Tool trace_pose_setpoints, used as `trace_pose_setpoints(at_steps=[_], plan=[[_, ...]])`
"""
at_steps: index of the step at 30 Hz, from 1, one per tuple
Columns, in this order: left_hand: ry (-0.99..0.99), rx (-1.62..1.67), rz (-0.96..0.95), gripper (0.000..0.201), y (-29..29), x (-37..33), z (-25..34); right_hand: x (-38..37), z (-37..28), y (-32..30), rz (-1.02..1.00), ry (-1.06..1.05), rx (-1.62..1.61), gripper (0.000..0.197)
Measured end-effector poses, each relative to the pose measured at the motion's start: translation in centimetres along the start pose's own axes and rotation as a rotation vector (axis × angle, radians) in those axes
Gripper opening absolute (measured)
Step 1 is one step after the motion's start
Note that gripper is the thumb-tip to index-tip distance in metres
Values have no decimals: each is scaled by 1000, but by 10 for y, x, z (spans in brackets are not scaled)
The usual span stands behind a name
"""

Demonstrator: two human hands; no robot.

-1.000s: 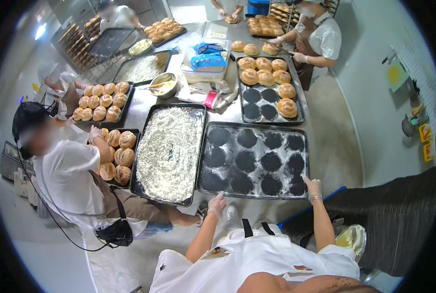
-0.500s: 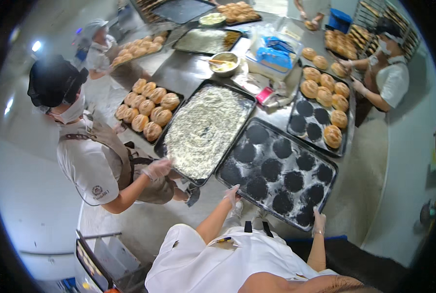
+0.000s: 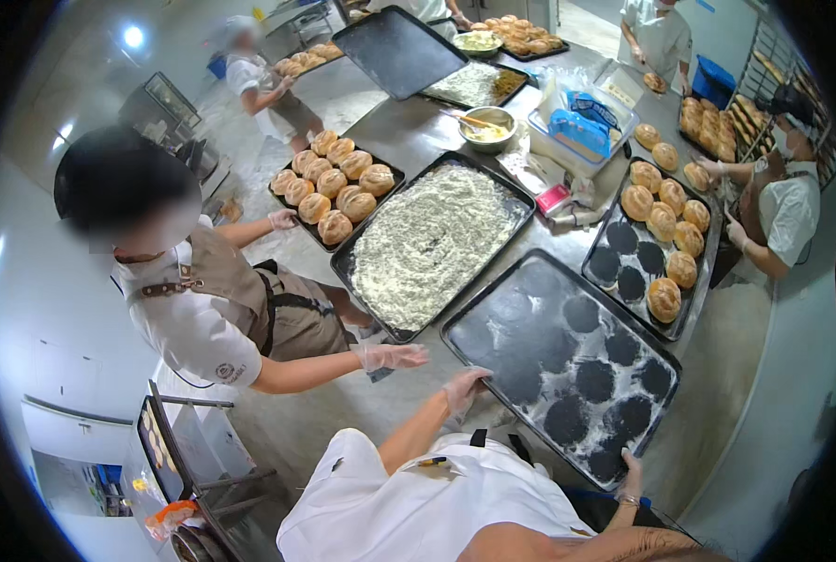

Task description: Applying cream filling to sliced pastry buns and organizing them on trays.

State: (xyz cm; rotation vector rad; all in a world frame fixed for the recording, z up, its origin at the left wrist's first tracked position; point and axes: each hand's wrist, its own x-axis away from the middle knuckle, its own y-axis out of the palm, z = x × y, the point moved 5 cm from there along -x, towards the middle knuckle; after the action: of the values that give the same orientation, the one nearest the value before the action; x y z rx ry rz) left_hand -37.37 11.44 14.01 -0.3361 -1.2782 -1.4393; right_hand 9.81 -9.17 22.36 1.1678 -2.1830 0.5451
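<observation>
The dark tray (image 3: 542, 342) is at your one o'clock: your left hand (image 3: 463, 391) pinches its nine o'clock edge, your right hand (image 3: 630, 478) its five o'clock corner. Toward ten o'clock, just beside it, sits a powder-covered tray (image 3: 514, 200).

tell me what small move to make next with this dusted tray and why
Probably ease the dusted black tray back toward yourself, level. Your left hand and right hand both hold its near side, while the flour-covered tray and the bread tray crowd its other sides, and a co-worker's open hand reaches out close to your left one.
</observation>
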Motion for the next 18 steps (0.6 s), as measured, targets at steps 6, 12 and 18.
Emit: trace_pose_setpoints(at_steps=[6, 12, 18], plan=[[114, 4, -17, 12, 17, 27, 10, 51, -32, 2, 88, -3, 65, 32], [240, 30, -51, 1, 17, 48, 40, 53, -26, 5, 207, -107, -93, 33], [325, 37, -18, 2, 4, 67, 63, 26, -21, 17, 97, -109, -46, 30]])
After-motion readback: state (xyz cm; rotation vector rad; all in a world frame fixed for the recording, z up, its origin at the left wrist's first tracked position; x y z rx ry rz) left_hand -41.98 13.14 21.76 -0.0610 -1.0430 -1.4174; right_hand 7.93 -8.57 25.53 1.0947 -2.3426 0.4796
